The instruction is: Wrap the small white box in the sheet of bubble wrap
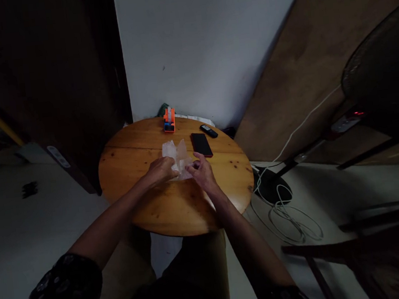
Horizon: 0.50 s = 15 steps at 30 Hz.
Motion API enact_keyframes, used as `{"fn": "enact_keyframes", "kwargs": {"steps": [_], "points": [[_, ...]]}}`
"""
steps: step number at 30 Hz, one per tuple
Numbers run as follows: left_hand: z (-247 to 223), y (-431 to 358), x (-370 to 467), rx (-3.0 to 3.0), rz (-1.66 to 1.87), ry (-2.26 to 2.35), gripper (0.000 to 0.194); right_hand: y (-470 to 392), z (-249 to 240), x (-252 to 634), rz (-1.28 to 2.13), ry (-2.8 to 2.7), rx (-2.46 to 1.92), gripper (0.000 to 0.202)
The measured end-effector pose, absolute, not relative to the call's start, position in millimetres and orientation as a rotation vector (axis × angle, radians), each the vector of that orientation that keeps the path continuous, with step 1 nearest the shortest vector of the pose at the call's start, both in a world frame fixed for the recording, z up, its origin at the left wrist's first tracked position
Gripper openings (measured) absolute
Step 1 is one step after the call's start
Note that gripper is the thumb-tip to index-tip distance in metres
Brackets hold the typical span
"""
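Note:
A crumpled, translucent whitish wrap (181,152) lies over the middle of the round wooden table (170,212), between my two hands. My left hand (161,169) comes in from the left and grips the wrap's left edge, fingers closed on it. On the other side my right hand (202,172) pinches the right edge between thumb and fingers. Whether anything is inside the wrap cannot be made out. Just beyond my right hand lies a dark phone-like slab (201,144) with a reddish edge.
An orange and blue tape dispenser (169,120) stands near the table's back edge. A small black remote (209,130) lies behind the slab. Right of the table are coiled white cable (288,211), a fan (384,61) and a leaning board (304,56).

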State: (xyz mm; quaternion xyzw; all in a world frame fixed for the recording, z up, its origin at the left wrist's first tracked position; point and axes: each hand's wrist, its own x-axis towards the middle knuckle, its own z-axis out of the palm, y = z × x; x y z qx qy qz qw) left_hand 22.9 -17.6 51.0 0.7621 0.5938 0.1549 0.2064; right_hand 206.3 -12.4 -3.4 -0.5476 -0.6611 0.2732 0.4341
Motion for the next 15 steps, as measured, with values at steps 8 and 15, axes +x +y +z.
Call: {"fn": "enact_keyframes", "kwargs": {"steps": [8,15], "points": [[46,-15,22,2.096,0.505,1.552,0.011,-20,18,175,0.623,-1.873,-1.341,0.054],[44,-15,14,1.918,0.623,1.365,0.049,-20,28,182,0.708,-2.061,-1.262,0.047]]}}
